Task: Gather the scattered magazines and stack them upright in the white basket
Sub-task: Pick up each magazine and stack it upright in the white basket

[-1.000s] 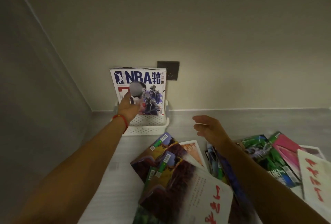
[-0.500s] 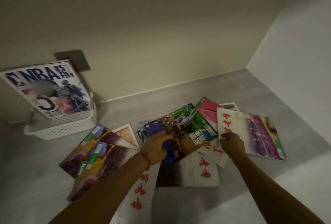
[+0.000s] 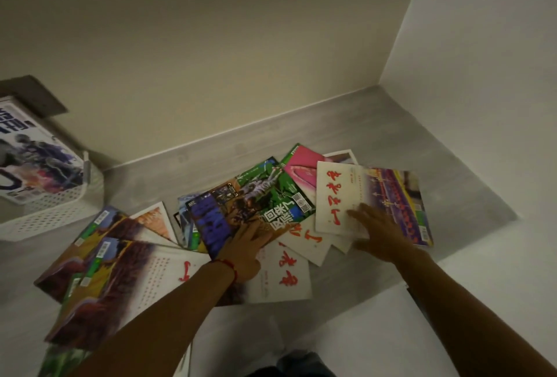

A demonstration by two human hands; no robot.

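Our left hand (image 3: 244, 251) seemingly pinching the dark-covered magazine (image 3: 224, 220), fingertips hidden beneath it, right hand (image 3: 378, 233) pressing spread fingers on the white red-lettered magazine (image 3: 339, 195), white basket (image 3: 48, 215) sitting well left, cut off by the frame edge.

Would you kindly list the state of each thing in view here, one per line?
White basket: on the counter at the left, holding one magazine.
Basketball magazine: standing in the basket, leaning back.
Scattered magazines: lying flat, overlapping, not yet gathered.
Green magazine: flat on top of the pile.
Red-lettered magazine: flat under the right hand.
Left hand: fingers on the green magazine's near edge.
Right hand: fingers spread, pressing down.
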